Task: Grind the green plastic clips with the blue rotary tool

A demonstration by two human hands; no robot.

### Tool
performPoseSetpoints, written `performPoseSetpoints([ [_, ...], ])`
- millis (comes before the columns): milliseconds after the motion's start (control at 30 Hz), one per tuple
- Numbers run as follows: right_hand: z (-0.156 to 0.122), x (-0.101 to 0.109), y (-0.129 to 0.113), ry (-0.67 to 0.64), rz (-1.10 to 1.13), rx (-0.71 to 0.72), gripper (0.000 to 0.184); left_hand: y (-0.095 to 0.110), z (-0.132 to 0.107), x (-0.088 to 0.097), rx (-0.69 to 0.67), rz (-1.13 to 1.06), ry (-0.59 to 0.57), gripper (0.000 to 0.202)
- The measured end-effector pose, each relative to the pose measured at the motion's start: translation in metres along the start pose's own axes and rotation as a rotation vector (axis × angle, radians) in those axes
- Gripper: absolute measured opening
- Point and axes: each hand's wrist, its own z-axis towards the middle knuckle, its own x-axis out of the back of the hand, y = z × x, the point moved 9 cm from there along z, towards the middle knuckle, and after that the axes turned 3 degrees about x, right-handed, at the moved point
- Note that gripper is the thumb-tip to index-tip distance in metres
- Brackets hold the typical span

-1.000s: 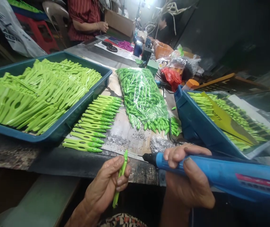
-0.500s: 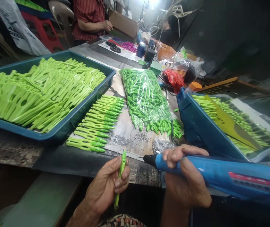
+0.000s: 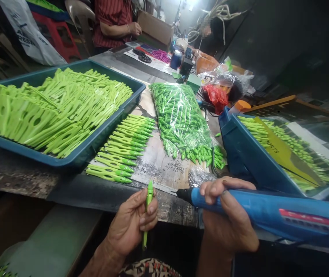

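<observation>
My left hand (image 3: 134, 219) is closed around a slim green plastic piece (image 3: 149, 192), held nearly upright with its pointed tip above the fingers. In my right hand (image 3: 229, 219) lies a blue electric screwdriver (image 3: 256, 206), its black nose and thin bit pointing left towards the green piece, with a gap between them. Beyond my left hand, a row of similar green pieces with darker tips (image 3: 119, 154) lies side by side on the table. Tiny metal screws (image 3: 176, 166) are scattered behind the screwdriver's nose, and more lie in a clear plastic bag (image 3: 199, 177).
At left stands a blue tray (image 3: 77, 156) heaped with light green pieces. A clear bag of green tips (image 3: 178, 119) lies mid-table, some spilling out. A blue crate (image 3: 239, 150) of green pieces tilts at right. Across the table is a person in a red striped shirt (image 3: 112, 19).
The green piece in my left hand has turned slightly more upright. The whole view has shifted a little, so the table's things appear farther right. Both hands keep their hold.
</observation>
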Motion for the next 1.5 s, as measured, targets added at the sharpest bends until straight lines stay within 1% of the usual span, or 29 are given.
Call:
performPoseSetpoints([
  [133,0.0001,0.0013,0.0017,0.018,0.014,-0.014,0.02,0.0024,0.0002,-0.002,-0.023,-0.035,-0.019,0.02],
  [300,-0.0001,0.0025,0.0011,0.019,-0.002,0.003,0.022,0.0036,0.0008,-0.0027,-0.036,-0.077,-0.028,0.025],
  [567,-0.0011,0.0034,0.0036,0.024,-0.02,-0.013,0.022,0.0046,0.0012,-0.0044,-0.044,-0.131,-0.014,0.042],
  [700,-0.0011,0.003,0.0033,0.028,-0.021,-0.013,0.021,0.0049,0.0009,-0.0046,-0.033,-0.15,-0.013,0.047],
  [867,-0.0011,0.0041,0.0061,0.041,-0.011,-0.036,0.021,0.0047,0.0,-0.006,-0.028,-0.137,-0.046,0.046],
  [1100,-0.0012,0.0032,0.0039,0.03,-0.022,-0.001,0.02,0.0041,-0.0007,-0.008,-0.02,-0.097,-0.067,0.041],
  [1233,-0.0017,0.0042,0.0066,0.044,-0.029,-0.03,0.018,0.0035,-0.0007,-0.0061,-0.045,-0.07,-0.078,0.036],
  [1367,-0.0015,0.0055,0.0068,0.045,-0.033,-0.03,0.019,0.0023,-0.0021,-0.0066,-0.061,-0.048,-0.12,0.03],
  [1500,-0.0013,0.0071,0.0095,0.044,-0.025,-0.054,0.018,0.0047,-0.0034,-0.0097,-0.093,-0.038,-0.159,0.029],
])
